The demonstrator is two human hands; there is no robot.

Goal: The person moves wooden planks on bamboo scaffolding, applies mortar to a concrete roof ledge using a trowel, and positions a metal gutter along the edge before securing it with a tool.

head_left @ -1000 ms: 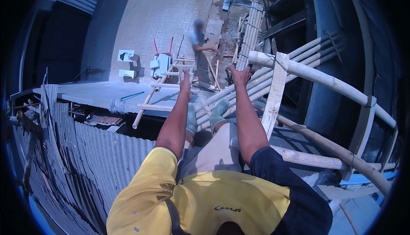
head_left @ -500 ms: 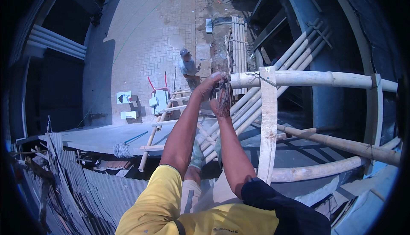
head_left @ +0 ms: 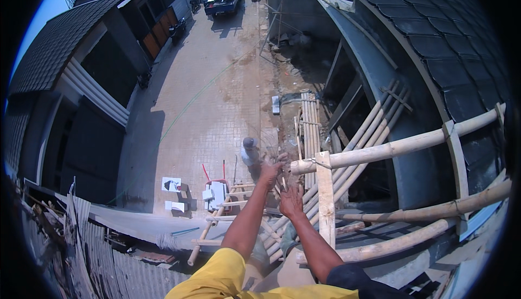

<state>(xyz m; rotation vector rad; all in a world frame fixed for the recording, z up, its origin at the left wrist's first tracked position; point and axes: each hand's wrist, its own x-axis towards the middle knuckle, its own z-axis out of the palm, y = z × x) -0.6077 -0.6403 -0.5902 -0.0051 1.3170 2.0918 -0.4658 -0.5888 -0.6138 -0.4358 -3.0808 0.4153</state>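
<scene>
High above a paved lane, my left hand [head_left: 271, 170] is closed on a bundle of thin dark strands that look like binding wire. My right hand [head_left: 292, 201] is just below and to the right, fingers bent round the lower part of the same strands; the detail there is small and blurred. Right of both hands is the cut end of a horizontal bamboo pole [head_left: 369, 151], not touched by either. An upright wooden board [head_left: 326, 206] is tied to that pole close to its end.
Slanting bamboo poles [head_left: 353, 163] pass beneath my right arm. A bamboo ladder [head_left: 217, 212] leans at the left. A person in a cap [head_left: 249, 149] stands on the ground below, near a wheelbarrow [head_left: 217, 193]. Corrugated roofing [head_left: 130, 272] lies lower left; a truck [head_left: 222, 3] is parked far off.
The view has tilted up, bringing the far lane, truck and roofs into sight. My hands have moved slightly apart, the right one now lower, and the strands are less visible.
</scene>
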